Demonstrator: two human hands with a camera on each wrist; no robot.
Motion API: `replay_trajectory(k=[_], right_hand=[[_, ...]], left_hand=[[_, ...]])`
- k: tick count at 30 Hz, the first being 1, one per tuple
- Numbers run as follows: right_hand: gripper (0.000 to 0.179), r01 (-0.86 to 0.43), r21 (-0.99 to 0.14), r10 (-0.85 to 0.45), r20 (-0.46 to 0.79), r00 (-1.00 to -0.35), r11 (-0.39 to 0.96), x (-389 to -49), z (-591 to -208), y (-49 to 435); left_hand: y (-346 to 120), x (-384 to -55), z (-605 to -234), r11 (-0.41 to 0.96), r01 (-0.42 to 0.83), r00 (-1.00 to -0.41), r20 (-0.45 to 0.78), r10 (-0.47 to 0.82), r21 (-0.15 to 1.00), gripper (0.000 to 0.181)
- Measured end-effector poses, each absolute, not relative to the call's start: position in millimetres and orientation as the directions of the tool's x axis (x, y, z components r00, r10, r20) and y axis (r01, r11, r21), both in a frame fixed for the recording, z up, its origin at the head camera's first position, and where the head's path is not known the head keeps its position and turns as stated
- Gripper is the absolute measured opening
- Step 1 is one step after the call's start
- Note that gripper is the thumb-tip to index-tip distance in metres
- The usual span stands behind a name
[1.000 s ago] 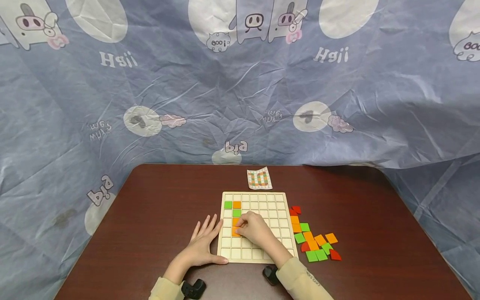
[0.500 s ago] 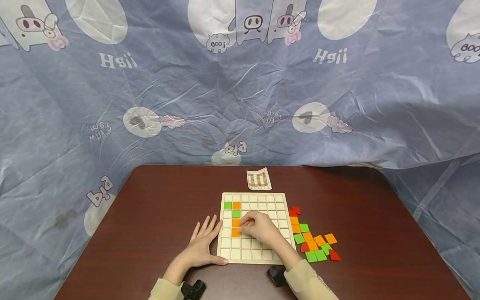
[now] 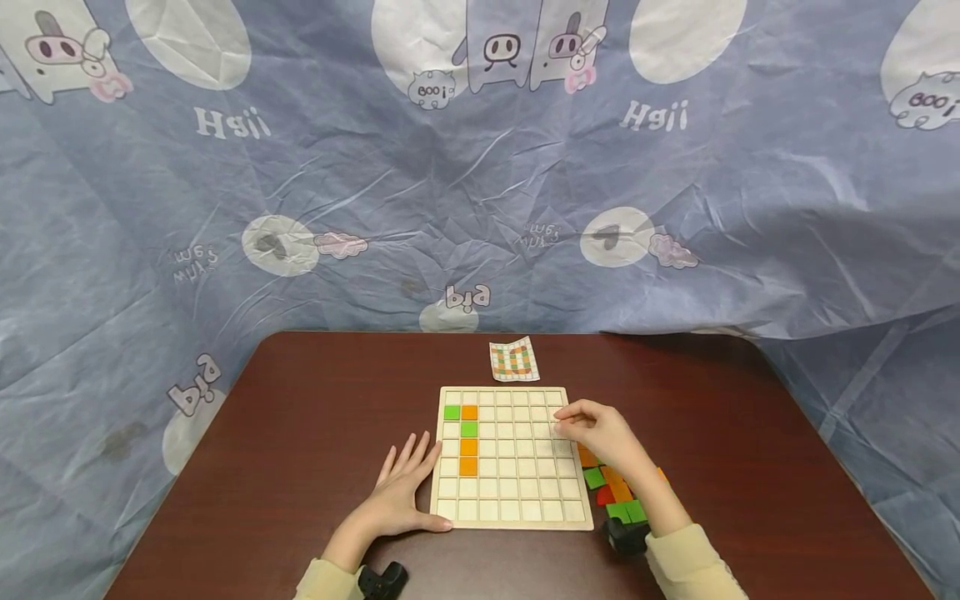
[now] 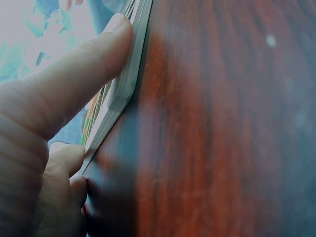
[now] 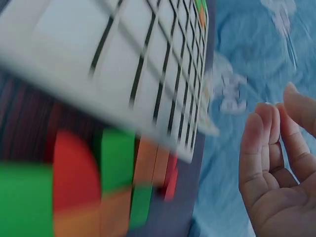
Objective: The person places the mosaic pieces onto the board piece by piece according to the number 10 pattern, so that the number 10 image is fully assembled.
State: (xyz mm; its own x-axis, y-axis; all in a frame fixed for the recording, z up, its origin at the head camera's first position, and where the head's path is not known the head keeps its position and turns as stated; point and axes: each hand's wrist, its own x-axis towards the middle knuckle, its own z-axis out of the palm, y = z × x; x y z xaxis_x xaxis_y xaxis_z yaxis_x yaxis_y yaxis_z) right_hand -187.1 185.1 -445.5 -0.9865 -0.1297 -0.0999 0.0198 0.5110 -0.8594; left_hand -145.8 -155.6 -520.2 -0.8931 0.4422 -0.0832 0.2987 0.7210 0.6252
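A pale wooden grid board (image 3: 517,467) lies on the table. Toward its left side sit green tiles (image 3: 468,429) and orange tiles (image 3: 468,467), several in all. My left hand (image 3: 397,496) rests at the board's left edge with fingers spread. In the left wrist view, its thumb (image 4: 94,64) touches the board's rim (image 4: 123,84). My right hand (image 3: 603,435) hovers over the board's right edge, its fingers loosely bent. The right wrist view shows no tile between its fingers (image 5: 252,143). Loose tiles (image 3: 594,477) lie right of the board, partly hidden by my right forearm.
A small paper card (image 3: 513,360) with a coloured grid pattern lies behind the board. The dark wooden table (image 3: 337,392) reaches back to a blue printed cloth (image 3: 420,167). Loose red (image 5: 74,173), green (image 5: 117,158) and orange pieces lie close to the board's edge.
My right hand has moved right, away from the orange tiles on the board, to above the right edge. The left hand stays at the left edge. The view has shifted slightly.
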Motion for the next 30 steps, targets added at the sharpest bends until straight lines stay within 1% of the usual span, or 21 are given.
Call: replay_trajectory(k=[5,10,16,26,30], right_hand=[[0.038,0.086,-0.874,-0.067,-0.134,-0.989,0.478,-181.2,-444.4,222.2],[0.042,0.115,-0.850,-0.026,-0.150,-0.988,0.514,-170.3,-449.2,257.0],[0.047,0.176,-0.817,0.018,-0.199,-0.980,0.549,-158.8,-458.8,290.2],[0.050,0.217,-0.825,-0.015,-0.264,-0.965,0.522,-147.6,-479.5,312.6],[0.053,0.206,-0.791,-0.020,-0.266,-0.964,0.577,-146.1,-483.4,315.6]], left_hand=[[-155.7,-144.7,-517.7,0.711,0.308,-0.890,-0.072,0.450,0.632,0.118],[-155.0,-143.5,-516.7,0.706,0.316,-0.887,-0.067,0.456,0.634,0.118],[-154.6,-143.9,-516.8,0.711,0.314,-0.892,-0.062,0.448,0.629,0.119],[-154.5,-144.0,-518.4,0.714,0.309,-0.893,-0.067,0.445,0.629,0.118],[-153.8,-144.0,-517.5,0.714,0.307,-0.893,-0.068,0.444,0.629,0.118]])
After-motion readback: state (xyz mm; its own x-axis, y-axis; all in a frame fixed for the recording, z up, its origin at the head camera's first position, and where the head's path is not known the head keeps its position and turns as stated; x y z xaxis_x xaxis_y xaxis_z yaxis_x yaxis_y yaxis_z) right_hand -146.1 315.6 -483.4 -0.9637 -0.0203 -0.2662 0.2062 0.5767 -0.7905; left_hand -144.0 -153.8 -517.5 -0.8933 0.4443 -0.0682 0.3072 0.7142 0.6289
